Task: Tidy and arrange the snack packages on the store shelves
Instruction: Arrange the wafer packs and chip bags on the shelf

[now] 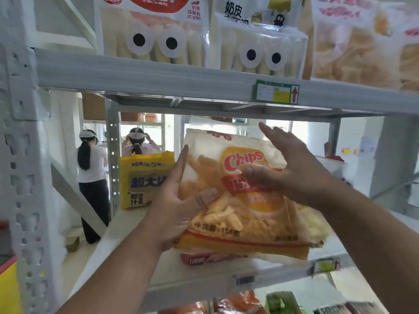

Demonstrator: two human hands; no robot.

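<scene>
We saw a chips bag (244, 200), white and orange with red lettering; left of it, a yellow packet (145, 180); above it, white bread bags (156, 35) bearing black-and-white cartoon eyes.

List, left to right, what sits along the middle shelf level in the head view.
White perforated steel upright → yellow instant-noodle multipack with blue lettering → left hand → orange-and-white Chips bag → right hand. A red nabati wafer packet lies under the bag.
</scene>
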